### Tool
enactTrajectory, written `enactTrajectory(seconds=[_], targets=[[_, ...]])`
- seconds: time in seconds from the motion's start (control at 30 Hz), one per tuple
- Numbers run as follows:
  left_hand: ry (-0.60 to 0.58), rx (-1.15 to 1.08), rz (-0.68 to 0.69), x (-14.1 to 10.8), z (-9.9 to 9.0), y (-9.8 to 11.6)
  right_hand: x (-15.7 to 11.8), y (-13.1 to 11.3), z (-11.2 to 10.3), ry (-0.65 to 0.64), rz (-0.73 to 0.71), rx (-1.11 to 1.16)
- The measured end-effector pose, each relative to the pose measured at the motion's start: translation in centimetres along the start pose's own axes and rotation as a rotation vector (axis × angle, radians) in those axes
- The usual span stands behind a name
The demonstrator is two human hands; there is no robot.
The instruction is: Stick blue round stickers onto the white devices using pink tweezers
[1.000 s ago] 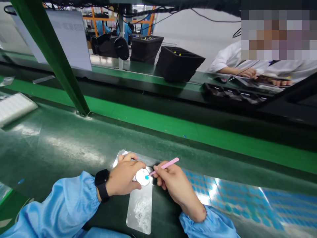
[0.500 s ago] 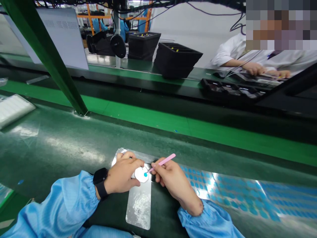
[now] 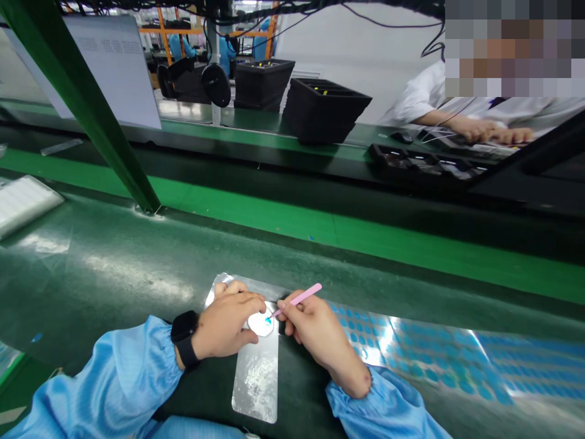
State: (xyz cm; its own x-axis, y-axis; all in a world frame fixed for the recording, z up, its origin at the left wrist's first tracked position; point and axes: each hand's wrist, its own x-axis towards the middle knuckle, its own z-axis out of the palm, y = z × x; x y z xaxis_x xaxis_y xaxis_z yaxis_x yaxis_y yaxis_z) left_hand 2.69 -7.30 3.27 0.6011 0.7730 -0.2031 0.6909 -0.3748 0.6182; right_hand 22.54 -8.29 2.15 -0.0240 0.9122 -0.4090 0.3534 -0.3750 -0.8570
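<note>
My left hand grips a round white disc by its edge, thumb below and fingers above. Between the fingers of my right hand are pink tweezers, pointing down and left. Their tip meets a small blue round sticker on the disc's face; whether the tips still pinch it I cannot tell. Under both hands lies a shiny metal plate, partly covered by the left hand. Sheets of blue round stickers lie to the right of my right hand.
A green post rises at the left, near a white stack. Across the green conveyor channel stand black bins and a black tray. A co-worker's hands are busy at the far right.
The blue sticker now shows a white glint and looks smaller or tilted at the tweezers' tip. Both hands hold nearly the same position. The co-worker's hands have shifted slightly.
</note>
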Motion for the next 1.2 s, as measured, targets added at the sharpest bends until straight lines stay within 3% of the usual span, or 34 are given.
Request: enactTrajectory(seconds=[0.67,1.0,1.13,1.2], targets=[[0.067,0.155,0.139,-0.4,1.1,-1.1,0.1,-0.1,0.0,-0.011,-0.013,-0.023],[0.003,0.235,0.058,-0.8,0.3,0.5,0.1,-0.1,0.3,-0.006,-0.052,-0.017],[0.017,0.23,0.054,-0.9,0.5,0.5,-0.1,0.3,0.3,0.039,-0.066,0.09],[0.023,0.23,0.054,-0.9,0.6,0.5,-0.6,0.2,0.1,0.104,-0.142,0.107]])
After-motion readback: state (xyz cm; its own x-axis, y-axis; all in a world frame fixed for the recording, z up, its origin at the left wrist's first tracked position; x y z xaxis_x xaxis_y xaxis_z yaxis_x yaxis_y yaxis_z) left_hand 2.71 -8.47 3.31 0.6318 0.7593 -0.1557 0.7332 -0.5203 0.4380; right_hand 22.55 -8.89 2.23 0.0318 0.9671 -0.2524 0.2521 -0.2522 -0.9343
